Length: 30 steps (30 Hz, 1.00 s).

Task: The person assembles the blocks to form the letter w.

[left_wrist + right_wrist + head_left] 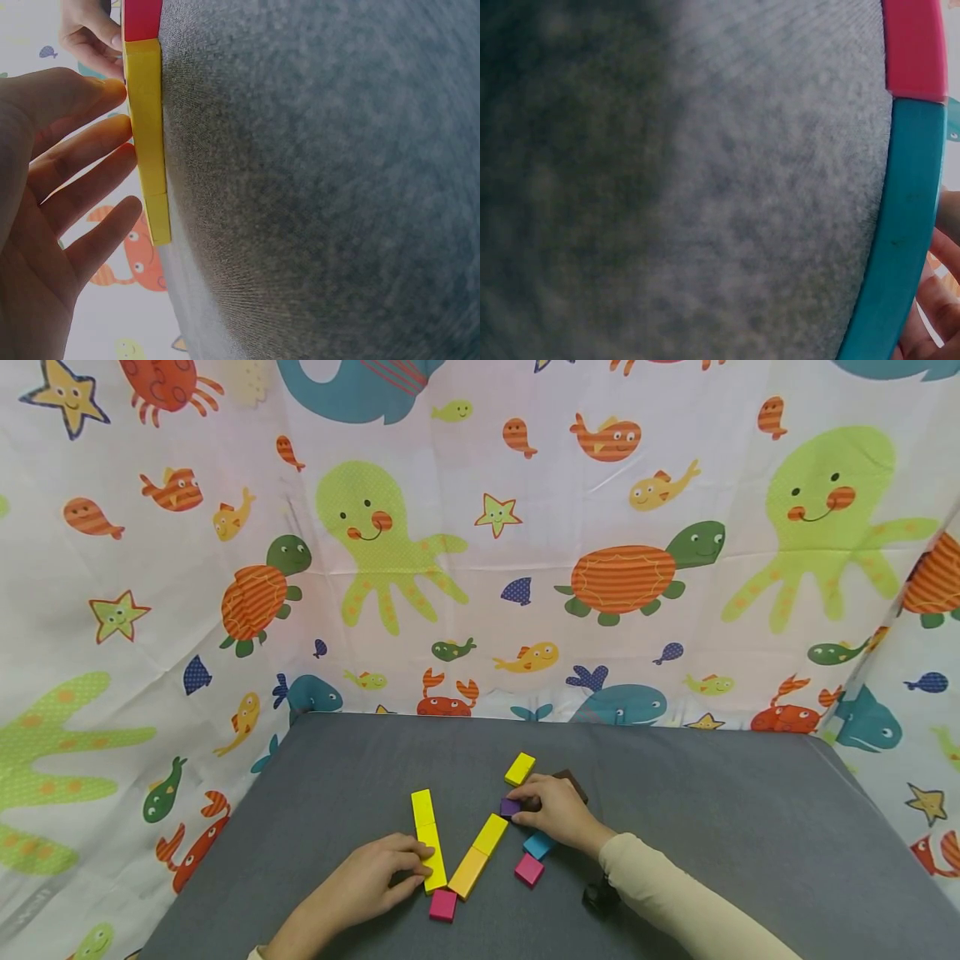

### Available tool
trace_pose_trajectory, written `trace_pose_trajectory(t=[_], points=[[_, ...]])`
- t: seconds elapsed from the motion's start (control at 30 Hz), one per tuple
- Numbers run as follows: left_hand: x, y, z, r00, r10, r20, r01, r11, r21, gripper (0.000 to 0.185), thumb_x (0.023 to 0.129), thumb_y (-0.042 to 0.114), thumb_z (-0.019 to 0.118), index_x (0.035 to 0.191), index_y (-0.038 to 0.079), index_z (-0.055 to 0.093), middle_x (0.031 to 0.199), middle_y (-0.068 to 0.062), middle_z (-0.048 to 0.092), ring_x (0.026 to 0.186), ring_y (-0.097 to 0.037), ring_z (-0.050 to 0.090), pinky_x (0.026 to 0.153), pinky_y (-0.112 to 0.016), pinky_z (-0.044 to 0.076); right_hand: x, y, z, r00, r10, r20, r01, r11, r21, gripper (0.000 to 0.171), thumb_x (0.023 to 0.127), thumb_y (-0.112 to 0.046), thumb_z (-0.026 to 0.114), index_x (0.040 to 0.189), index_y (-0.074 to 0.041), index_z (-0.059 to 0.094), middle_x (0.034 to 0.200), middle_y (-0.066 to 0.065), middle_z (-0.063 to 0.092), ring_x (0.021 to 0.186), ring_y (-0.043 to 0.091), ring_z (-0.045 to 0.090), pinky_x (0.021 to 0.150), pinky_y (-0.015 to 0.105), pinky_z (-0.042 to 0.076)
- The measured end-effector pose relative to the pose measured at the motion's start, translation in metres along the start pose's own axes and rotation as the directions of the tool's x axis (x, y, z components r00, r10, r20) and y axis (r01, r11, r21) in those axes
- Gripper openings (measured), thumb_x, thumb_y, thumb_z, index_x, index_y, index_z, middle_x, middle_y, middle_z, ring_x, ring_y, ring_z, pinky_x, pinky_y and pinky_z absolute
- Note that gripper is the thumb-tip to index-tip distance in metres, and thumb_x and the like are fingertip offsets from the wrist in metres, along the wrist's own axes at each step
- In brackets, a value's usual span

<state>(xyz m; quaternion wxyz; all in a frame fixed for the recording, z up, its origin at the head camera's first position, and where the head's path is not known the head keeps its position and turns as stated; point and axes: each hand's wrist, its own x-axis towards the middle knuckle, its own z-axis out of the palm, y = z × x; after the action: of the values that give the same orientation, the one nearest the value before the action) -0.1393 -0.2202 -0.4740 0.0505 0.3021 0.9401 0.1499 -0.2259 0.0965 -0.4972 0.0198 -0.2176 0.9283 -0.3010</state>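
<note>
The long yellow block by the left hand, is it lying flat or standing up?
Lying flat. The long yellow block stretches along the grey table, with the left hand touching its side.

Grey counter (pixel 750 827). Sea-creature curtain (pixel 480 568) behind, 12 o'clock. Small yellow block (pixel 519 768) at centre; orange-yellow bar (pixel 478 856) toward 6 o'clock; pink blocks (pixel 442 905) (pixel 528 869) nearer still.

Even bright light, soft shadows; wrist views blurred, perhaps edge-warped.
</note>
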Motion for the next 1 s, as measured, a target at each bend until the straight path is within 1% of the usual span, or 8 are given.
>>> trace_pose_trajectory(t=[0.27,0.53,0.73,1.0], points=[[0.0005,-0.0008,-0.0001,1.000,0.001,0.006,-0.001,1.000,0.002,0.016,0.093,0.031,0.069,0.107,0.031,0.076,0.121,0.013,0.067,0.111,-0.008,0.062,0.097,-0.036,0.057,0.0003,-0.0009,0.0001,1.000,0.004,0.003,-0.004,1.000,0.002,0.031,0.084,-0.030,0.079,0.114,-0.024,0.075,0.101,-0.005,0.067,0.081,0.010,0.052,0.070,0.023,0.041],[0.0002,-0.0005,0.0008,1.000,0.007,-0.005,-0.007,1.000,0.005,0.016,0.093,0.031,0.069,0.107,0.031,0.076,0.121,0.013,0.067,0.110,-0.008,0.063,0.096,-0.035,0.057,0.0014,0.0016,0.0027,1.000,0.007,0.003,-0.007,1.000,0.003,0.031,0.083,-0.031,0.079,0.113,-0.025,0.075,0.100,-0.007,0.066,0.081,0.009,0.051,0.073,0.026,0.038],[0.0004,-0.0010,0.0012,1.000,0.004,-0.001,-0.004,1.000,0.004,0.016,0.092,0.031,0.069,0.107,0.031,0.076,0.121,0.013,0.067,0.110,-0.008,0.062,0.096,-0.035,0.057,0.0011,0.0011,0.0030,1.000,0.013,0.002,-0.013,1.000,0.008,0.030,0.082,-0.031,0.080,0.112,-0.025,0.076,0.098,-0.007,0.066,0.081,0.009,0.052,0.076,0.029,0.036],[-0.0001,-0.0006,0.0012,1.000,0.001,-0.001,-0.001,1.000,0.006,0.015,0.093,0.032,0.069,0.106,0.031,0.075,0.121,0.013,0.067,0.111,-0.009,0.062,0.097,-0.036,0.056,0.0006,0.0007,0.0017,1.000,-0.014,0.013,0.014,1.000,0.015,0.031,0.083,-0.031,0.079,0.113,-0.024,0.075,0.101,-0.006,0.067,0.084,0.010,0.054,0.079,0.033,0.036]])
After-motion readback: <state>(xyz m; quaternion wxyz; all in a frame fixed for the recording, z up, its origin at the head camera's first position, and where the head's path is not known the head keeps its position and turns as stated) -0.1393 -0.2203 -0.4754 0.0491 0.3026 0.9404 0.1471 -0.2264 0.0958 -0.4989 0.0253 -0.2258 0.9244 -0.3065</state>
